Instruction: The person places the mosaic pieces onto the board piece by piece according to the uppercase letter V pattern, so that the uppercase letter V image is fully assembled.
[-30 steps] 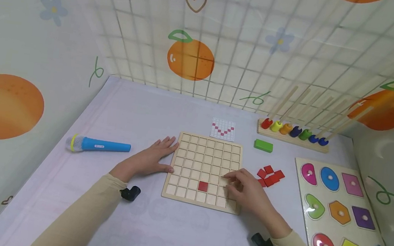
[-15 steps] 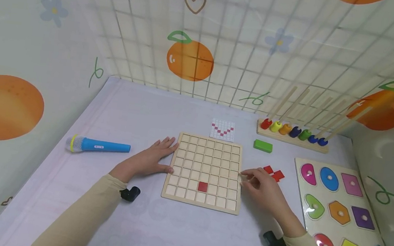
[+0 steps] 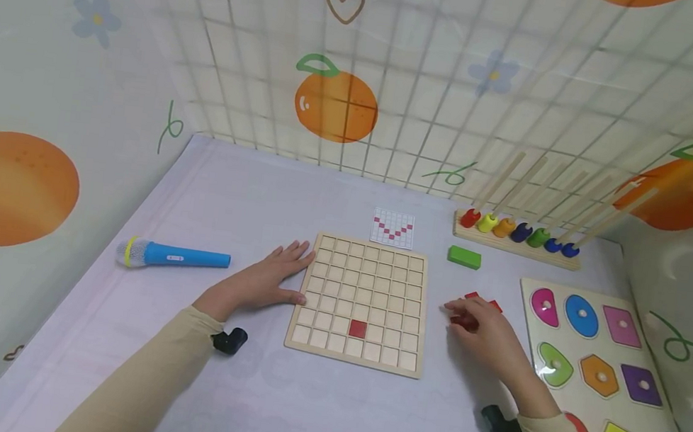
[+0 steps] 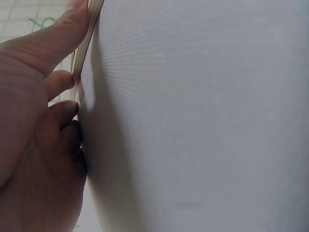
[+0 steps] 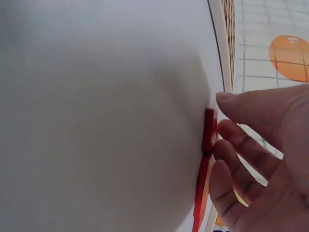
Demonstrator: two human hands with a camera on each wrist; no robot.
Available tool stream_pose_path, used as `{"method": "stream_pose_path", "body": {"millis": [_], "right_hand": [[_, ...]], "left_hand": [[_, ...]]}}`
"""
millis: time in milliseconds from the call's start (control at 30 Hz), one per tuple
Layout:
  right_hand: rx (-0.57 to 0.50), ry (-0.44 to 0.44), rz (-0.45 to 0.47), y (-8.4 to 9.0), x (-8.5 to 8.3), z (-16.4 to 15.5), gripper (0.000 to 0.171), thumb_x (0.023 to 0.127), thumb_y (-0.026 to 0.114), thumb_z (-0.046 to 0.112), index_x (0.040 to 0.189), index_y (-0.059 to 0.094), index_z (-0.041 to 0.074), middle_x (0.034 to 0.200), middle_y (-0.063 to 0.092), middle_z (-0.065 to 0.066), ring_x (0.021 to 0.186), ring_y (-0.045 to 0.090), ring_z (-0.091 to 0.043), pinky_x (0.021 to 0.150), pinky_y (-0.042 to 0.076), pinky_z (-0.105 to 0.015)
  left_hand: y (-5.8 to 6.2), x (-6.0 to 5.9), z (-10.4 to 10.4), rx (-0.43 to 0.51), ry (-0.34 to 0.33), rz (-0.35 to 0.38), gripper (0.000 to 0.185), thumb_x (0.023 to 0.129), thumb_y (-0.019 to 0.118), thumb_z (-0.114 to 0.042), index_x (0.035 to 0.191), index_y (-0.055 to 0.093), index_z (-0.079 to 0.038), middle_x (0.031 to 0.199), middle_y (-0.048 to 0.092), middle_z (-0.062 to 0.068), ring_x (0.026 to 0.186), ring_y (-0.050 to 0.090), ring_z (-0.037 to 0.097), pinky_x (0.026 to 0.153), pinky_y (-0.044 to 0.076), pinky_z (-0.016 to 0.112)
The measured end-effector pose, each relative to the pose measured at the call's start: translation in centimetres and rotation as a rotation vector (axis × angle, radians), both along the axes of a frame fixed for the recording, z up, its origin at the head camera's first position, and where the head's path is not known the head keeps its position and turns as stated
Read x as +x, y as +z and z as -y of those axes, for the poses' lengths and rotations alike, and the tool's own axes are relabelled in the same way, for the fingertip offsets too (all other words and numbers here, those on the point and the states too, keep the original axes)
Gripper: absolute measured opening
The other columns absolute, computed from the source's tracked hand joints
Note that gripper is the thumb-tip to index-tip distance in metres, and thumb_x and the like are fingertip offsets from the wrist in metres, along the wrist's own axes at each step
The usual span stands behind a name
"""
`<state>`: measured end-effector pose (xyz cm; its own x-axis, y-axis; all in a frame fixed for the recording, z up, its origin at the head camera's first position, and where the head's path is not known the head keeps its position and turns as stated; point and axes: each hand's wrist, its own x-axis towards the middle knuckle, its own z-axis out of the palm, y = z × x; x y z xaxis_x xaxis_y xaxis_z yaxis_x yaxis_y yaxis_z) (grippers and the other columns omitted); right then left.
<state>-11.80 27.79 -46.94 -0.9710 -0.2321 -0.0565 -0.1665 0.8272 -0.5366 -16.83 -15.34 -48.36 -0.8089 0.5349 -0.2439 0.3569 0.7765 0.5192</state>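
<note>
A wooden grid board (image 3: pixel 366 284) lies mid-table with one red square tile (image 3: pixel 357 328) in a lower cell. My left hand (image 3: pixel 271 279) rests at its left edge, fingers spread, the thumb and fingertips at the rim. To the right of the board, my right hand (image 3: pixel 490 336) is over a small group of loose red tiles (image 3: pixel 496 305), partly hiding them. In the right wrist view its thumb and bent fingers are spread apart right beside a red tile (image 5: pixel 209 130) on the table, with nothing seen between them.
Behind the board lies a pattern card (image 3: pixel 393 228), with a green block (image 3: pixel 464 257) to its right. A peg-and-bead stand (image 3: pixel 516 249) is at the back right. A knobbed shape puzzle (image 3: pixel 610 346) lies far right, a toy microphone (image 3: pixel 188 256) on the left.
My right hand has moved right, from over the board's right side to the loose red tiles. The left hand and the tile in the board have stayed put.
</note>
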Motion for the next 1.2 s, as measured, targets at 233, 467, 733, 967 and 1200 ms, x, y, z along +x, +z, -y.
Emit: {"method": "stream_pose_path", "body": {"millis": [233,467,733,967,1200], "right_hand": [[0.009,0.032,-0.027,0.0,0.0,-0.5,0.037,0.086,0.079,0.000,0.122,0.073,0.007,0.113,0.069,-0.011,0.095,0.061,-0.024,0.085,0.058,-0.045],[0.014,0.037,-0.021,-0.5,0.0,-0.6,0.039,0.085,0.080,-0.001,0.122,0.074,0.011,0.115,0.069,-0.010,0.101,0.061,-0.027,0.090,0.058,-0.048],[0.001,0.060,-0.018,-0.6,-0.5,0.7,0.036,0.085,0.082,0.003,0.119,0.075,0.012,0.111,0.070,-0.004,0.101,0.062,-0.023,0.090,0.059,-0.045],[0.026,0.007,-0.004,-0.6,-0.6,1.7,0.032,0.087,0.082,0.012,0.118,0.074,0.012,0.113,0.068,-0.007,0.102,0.060,-0.026,0.092,0.057,-0.047],[0.042,-0.004,-0.015,-0.3,-0.6,1.9,0.025,0.086,0.083,0.013,0.109,0.074,0.011,0.106,0.066,-0.007,0.096,0.058,-0.026,0.087,0.057,-0.046]], "left_hand": [[-0.2,0.1,0.0,0.002,0.002,0.001,0.094,0.094,0.068,-0.051,0.164,0.017,-0.017,0.171,0.001,0.004,0.157,-0.004,0.023,0.128,0.001,0.042],[0.0,0.2,0.0,-0.002,0.002,0.005,0.093,0.094,0.068,-0.051,0.164,0.017,-0.017,0.171,0.001,0.004,0.157,-0.004,0.024,0.128,0.001,0.043],[0.0,0.1,0.0,-0.002,-0.004,0.000,0.094,0.094,0.068,-0.051,0.164,0.016,-0.017,0.171,0.002,0.005,0.157,-0.004,0.024,0.128,0.001,0.043],[0.0,0.0,0.0,-0.001,-0.007,0.000,0.093,0.094,0.068,-0.050,0.164,0.016,-0.017,0.171,0.001,0.005,0.157,-0.004,0.024,0.128,0.001,0.042],[-0.1,-0.1,0.0,-0.008,-0.002,0.002,0.094,0.094,0.068,-0.051,0.164,0.016,-0.017,0.171,0.001,0.004,0.157,-0.004,0.023,0.128,0.001,0.042]]}}
